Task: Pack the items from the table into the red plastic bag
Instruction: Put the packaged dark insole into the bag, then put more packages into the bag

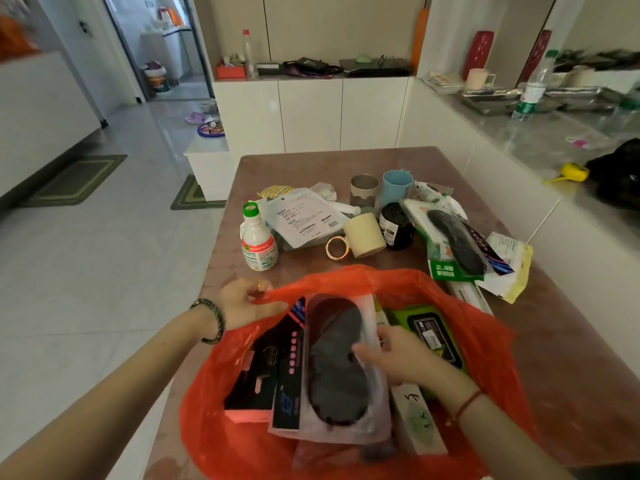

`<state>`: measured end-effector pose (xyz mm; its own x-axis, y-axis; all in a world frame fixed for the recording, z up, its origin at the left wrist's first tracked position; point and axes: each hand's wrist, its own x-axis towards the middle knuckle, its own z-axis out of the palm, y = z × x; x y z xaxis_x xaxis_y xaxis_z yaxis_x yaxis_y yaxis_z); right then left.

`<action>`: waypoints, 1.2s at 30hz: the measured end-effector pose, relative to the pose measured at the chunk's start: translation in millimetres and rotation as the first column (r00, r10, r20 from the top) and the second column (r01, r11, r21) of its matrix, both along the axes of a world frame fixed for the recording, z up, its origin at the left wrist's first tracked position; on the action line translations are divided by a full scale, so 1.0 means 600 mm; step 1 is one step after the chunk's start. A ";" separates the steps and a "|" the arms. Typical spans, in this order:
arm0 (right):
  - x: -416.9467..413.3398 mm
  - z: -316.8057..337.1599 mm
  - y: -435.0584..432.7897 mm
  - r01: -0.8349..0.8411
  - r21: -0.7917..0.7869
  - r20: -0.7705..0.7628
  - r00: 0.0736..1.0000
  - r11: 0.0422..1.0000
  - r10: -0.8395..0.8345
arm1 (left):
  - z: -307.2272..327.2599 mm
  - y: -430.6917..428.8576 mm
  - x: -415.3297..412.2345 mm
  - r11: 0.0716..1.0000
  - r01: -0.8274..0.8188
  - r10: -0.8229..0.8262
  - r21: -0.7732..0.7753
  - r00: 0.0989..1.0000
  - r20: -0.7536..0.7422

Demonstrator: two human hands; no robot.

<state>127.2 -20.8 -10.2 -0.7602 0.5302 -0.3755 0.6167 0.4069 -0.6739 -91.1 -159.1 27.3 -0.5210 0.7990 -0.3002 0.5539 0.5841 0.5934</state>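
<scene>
The red plastic bag lies open on the near end of the brown table. My left hand pinches the bag's left rim and holds it open. Inside the bag, my right hand grips a clear packet with a dark insole. Also in the bag are a black box, a green wipes pack and a white carton. On the table remain a white bottle with a green cap, a white pouch, cups, a tape roll and a second insole packet.
A grey cup, a blue cup, a cream cup and a black roll stand mid-table. White cabinets are behind, and a grey counter with a water bottle runs along the right. Tiled floor lies left.
</scene>
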 end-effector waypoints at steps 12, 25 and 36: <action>0.039 0.007 0.296 0.345 0.290 -0.174 0.936 0.893 -0.305 | 0.024 0.205 0.047 0.898 -0.116 0.045 0.424 0.984 0.174; 0.058 -0.076 0.436 0.291 0.458 -0.223 0.952 0.840 -0.208 | -0.041 0.409 0.122 0.930 -0.200 0.030 0.310 0.877 0.479; 0.001 0.020 0.334 0.172 0.703 -0.455 0.855 0.690 0.250 | -0.020 0.487 0.157 0.850 -0.506 -0.039 0.144 0.213 0.976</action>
<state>127.7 179.7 1.7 -0.7426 0.4306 0.5129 0.2668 0.8927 -0.3631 2.8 133.4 15.2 -0.2643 0.8572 -0.4420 -0.6737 0.1638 0.7206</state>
